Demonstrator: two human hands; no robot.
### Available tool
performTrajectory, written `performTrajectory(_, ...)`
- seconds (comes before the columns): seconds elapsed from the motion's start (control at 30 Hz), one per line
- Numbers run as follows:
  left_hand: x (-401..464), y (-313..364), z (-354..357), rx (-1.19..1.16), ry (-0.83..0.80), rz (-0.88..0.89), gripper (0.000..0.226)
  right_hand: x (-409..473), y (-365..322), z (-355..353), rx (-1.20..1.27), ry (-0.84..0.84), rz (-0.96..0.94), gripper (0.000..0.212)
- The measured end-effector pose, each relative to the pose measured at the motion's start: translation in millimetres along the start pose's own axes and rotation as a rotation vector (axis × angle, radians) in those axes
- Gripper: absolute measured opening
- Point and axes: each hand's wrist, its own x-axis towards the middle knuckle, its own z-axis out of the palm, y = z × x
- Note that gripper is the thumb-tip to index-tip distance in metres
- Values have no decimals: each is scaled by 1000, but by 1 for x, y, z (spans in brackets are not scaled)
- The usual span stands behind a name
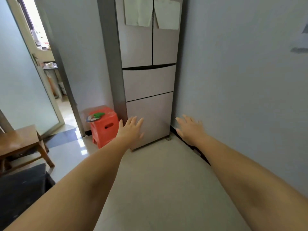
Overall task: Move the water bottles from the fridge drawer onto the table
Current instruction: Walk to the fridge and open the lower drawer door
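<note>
Neither hand has a grip on anything. The left hand (131, 128) is stretched forward with its fingers straight and slightly spread, seen over the lower-left part of the bottom fridge drawer (150, 119); whether the palm touches the panel cannot be told. The right hand (190, 129), at about 3 o'clock from the left, is likewise spread and empty, out past the fridge's right edge, in front of the grey wall (233, 80). Both arms reaching out this way suggests an approach to the drawers, with nothing yet to pull.

The water bottles are not visible. Judging by the task, they lie inside a drawer, and both the bottom drawer and the middle drawer (148, 82) above it at 12 o'clock are closed, as are the double doors (150, 44) with sheets of paper (138, 10) hung on them. So the job is probably at its very start.

At 9 o'clock from the left hand stands a red plastic stool (104, 129) carrying a small green item. Further out, at 8 o'clock, the corner of a wooden bench (18, 139) shows, a likely landing place.
</note>
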Motion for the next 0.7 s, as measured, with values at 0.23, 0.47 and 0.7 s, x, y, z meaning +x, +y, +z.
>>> performTrajectory(0.23,177,6,-6,-66,49,50,66,149,69,3,-54,-1,102,56)
performTrajectory(0.47,318,-26,35,-43,13,-14,65,312,91,33,-26,-70,41,56)
performTrajectory(0.7,459,-92,44,-110,19,-326,64,509,86,33,-34,-90,-174,56)
